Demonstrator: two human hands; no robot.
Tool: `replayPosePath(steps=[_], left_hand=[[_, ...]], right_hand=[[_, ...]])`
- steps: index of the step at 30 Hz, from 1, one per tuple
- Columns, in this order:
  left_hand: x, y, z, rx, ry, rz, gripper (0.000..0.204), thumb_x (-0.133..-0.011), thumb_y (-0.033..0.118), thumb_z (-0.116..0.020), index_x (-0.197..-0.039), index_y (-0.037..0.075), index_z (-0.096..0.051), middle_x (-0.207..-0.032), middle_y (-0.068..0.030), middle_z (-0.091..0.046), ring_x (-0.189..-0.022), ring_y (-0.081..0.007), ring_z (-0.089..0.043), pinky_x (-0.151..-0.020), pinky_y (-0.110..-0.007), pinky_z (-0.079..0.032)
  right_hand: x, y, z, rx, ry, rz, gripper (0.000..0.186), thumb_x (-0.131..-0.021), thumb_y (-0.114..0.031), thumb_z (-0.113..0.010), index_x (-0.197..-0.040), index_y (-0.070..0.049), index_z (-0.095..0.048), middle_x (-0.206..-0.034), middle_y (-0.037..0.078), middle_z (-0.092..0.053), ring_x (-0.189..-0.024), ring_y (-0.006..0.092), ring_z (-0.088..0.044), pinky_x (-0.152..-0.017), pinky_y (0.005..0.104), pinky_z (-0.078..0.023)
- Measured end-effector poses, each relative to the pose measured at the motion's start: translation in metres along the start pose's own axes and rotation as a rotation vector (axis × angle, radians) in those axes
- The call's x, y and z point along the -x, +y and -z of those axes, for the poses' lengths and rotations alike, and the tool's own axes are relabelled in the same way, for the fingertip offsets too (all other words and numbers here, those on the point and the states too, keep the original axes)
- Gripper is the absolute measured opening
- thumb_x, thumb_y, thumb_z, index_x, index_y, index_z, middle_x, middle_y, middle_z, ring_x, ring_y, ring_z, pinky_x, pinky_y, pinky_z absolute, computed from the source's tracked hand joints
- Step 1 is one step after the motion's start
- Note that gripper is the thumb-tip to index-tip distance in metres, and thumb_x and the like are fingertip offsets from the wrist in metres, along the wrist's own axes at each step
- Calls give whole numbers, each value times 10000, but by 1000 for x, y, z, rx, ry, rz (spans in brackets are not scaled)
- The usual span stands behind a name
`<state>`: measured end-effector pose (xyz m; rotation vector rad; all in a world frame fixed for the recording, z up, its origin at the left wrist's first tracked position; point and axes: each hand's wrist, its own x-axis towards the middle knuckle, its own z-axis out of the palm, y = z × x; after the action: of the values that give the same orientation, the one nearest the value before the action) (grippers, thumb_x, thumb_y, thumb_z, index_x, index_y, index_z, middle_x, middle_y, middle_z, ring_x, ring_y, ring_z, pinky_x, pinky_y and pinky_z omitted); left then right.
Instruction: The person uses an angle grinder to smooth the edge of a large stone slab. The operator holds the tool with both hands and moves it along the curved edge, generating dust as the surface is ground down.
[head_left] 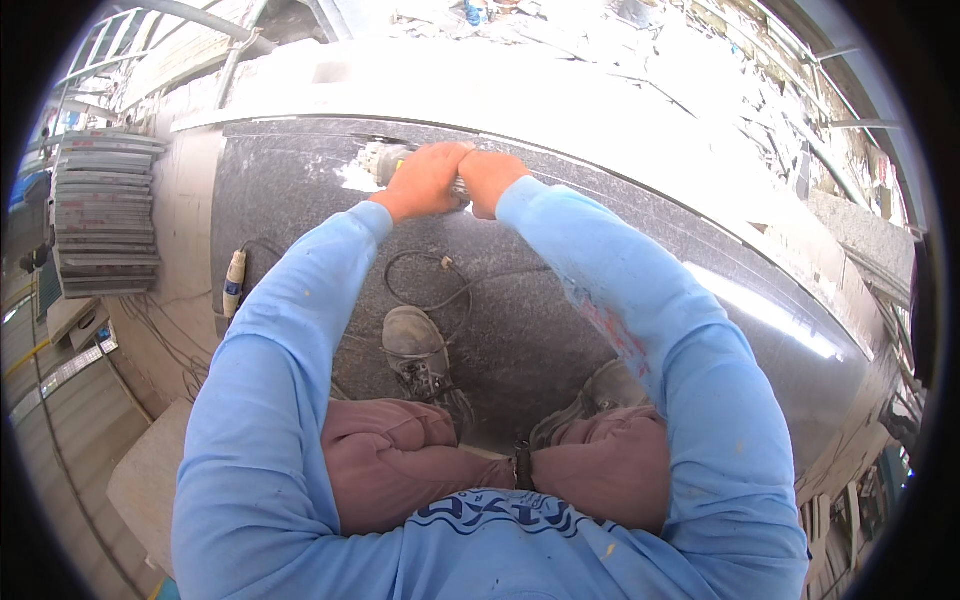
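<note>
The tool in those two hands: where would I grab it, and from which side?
Probably hold the tool by its body, right of the metal head, coming from the near side, where the person's arms reach in. The head is at the left end, down by the dark slab, so the grip should avoid it. The left hand and right hand hide much of the body.

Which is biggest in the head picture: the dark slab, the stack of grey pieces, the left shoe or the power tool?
Largest to smallest, as seen:
1. Dark slab
2. Stack of grey pieces
3. Left shoe
4. Power tool, partly hidden by the left hand, so its full size is unsure
</note>
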<state>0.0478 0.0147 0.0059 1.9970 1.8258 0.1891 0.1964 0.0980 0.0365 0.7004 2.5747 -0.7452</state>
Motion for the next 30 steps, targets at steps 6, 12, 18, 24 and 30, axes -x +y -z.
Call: replayPosePath(steps=[6, 12, 18, 24, 30], left_hand=[[-6, 24, -5, 22, 70, -106, 750, -690, 199, -858, -1339, 82, -500, -1229, -143, -632, -1172, -338, -596, -1024, -446, -468], [-5, 23, -9, 21, 50, -58, 766, -679, 184, -862, -1343, 84, -492, -1244, -145, -627, -1193, -336, -589, -1032, -448, -469], [-5, 7, -7, 20, -9, -14, 812, -665, 138, -862, -1377, 90, -474, -1306, -153, -608, -1239, -351, -570, -1077, -459, -448], [-1, 4, 6, 48, -38, 34, 821, -678, 149, -857, -1399, 89, -469, -1314, -155, -604, -1253, -358, -557, -1076, -461, -445], [-4, 21, 0, 49, 35, -77, 834, -675, 162, -865, -1396, 94, -451, -1299, -149, -603, -1217, -356, -570, -1050, -467, -458]], right_hand=[[33, 14, 9, 21, 2, 10, 336, -790, -38, -732, -1117, 15, -673, -1126, 185, -720, -1037, 332, -717, -854, 424, -603], [31, 15, 3, -12, 32, 18, 339, -789, -31, -730, -1118, 21, -664, -1112, 187, -722, -1040, 332, -714, -856, 432, -600], [10, 12, -6, -33, 48, 25, 323, -797, -45, -736, -1112, 0, -679, -1114, 176, -726, -1043, 330, -715, -857, 430, -602], [-1, 1, 4, -6, -31, 8, 335, -775, -72, -750, -1086, 13, -658, -1078, 183, -722, -1024, 343, -705, -874, 429, -583], [25, 12, 8, -11, -7, 5, 329, -775, -81, -761, -1073, 12, -659, -1071, 188, -721, -1015, 342, -707, -869, 429, -587]])
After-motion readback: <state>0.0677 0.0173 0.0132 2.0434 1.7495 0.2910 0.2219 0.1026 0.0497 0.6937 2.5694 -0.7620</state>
